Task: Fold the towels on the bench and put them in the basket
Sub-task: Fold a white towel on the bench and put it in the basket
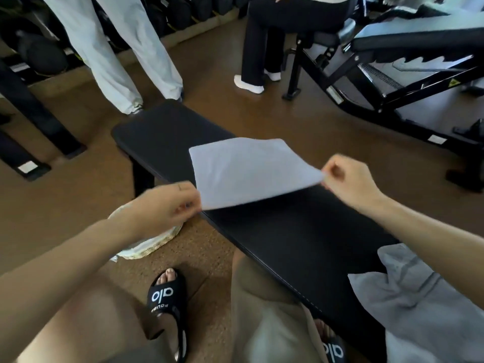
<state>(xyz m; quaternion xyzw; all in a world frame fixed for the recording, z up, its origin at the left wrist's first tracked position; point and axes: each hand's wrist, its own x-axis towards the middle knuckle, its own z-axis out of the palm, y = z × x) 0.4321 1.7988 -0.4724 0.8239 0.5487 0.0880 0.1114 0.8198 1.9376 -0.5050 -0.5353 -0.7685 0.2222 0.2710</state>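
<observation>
Overhead, pale towel (251, 170) — flat, seemingly folded — both hands' fingers (183, 205) pinching near corners.

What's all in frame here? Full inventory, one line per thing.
Flat black padded bench: 1, black, centre, running diagonally.
Pale grey towel held up: 1, light grey, above the bench middle, near corners lifted.
Crumpled grey towel pile: 1 pile, grey, near right end of bench.
Woven basket: 1, cream, on floor left of bench, partly hidden by left arm.
Adjustable black bench: 1, black, top right.
Bystanders: 2, one in pale trousers, one in black trousers, far side.
Black slides: 2, black with white lettering, on wearer's feet.
Left hand: grip pinches towel's near left corner.
Right hand: grip pinches near right corner.
</observation>
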